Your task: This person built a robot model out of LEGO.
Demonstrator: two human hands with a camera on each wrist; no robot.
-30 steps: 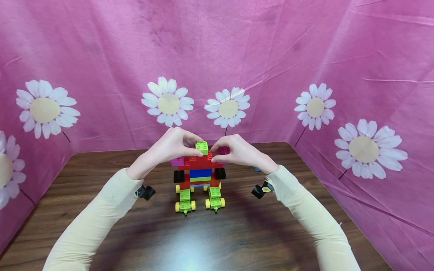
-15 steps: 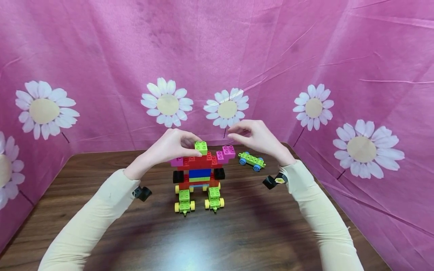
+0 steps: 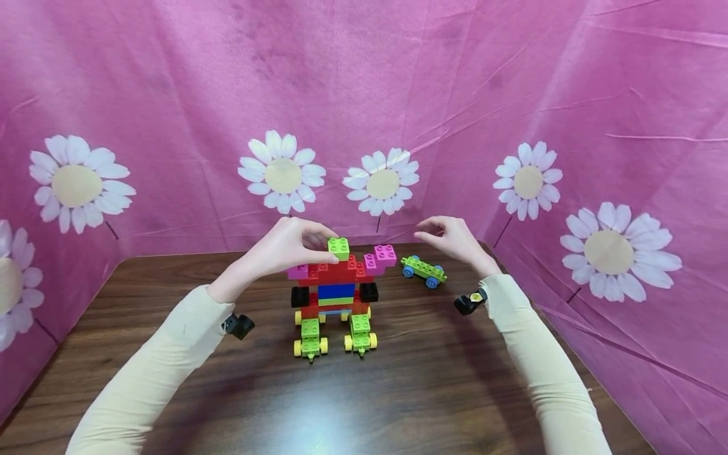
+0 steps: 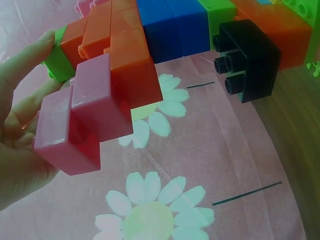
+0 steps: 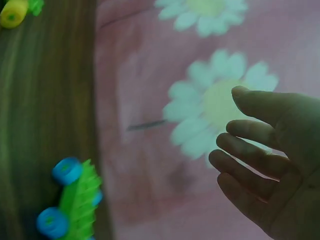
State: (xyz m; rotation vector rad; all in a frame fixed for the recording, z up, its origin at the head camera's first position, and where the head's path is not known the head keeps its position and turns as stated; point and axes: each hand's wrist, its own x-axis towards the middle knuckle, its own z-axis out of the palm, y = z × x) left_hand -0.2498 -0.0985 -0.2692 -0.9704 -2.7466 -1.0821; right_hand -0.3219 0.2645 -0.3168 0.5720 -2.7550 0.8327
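My left hand pinches a lime-green brick at the top of a toy brick figure. The left wrist view shows the thumb against this brick, with pink bricks partly covering the fingers. Below are red bricks, a blue brick and a black brick at the side. The figure stands on lime-green wheeled bases with yellow wheels. My right hand holds nothing, its fingers loosely extended. It hovers above and behind a separate lime-green wheeled base with blue wheels.
A brown wooden table carries the figure and the loose wheeled base. Pink cloth with white daisies rises behind the table and on both sides. More pink bricks stick out at the figure's right side.
My right hand has left the top of the figure and moved right, uncovering the pink bricks and the blue-wheeled base. My left hand stays on the lime-green brick.
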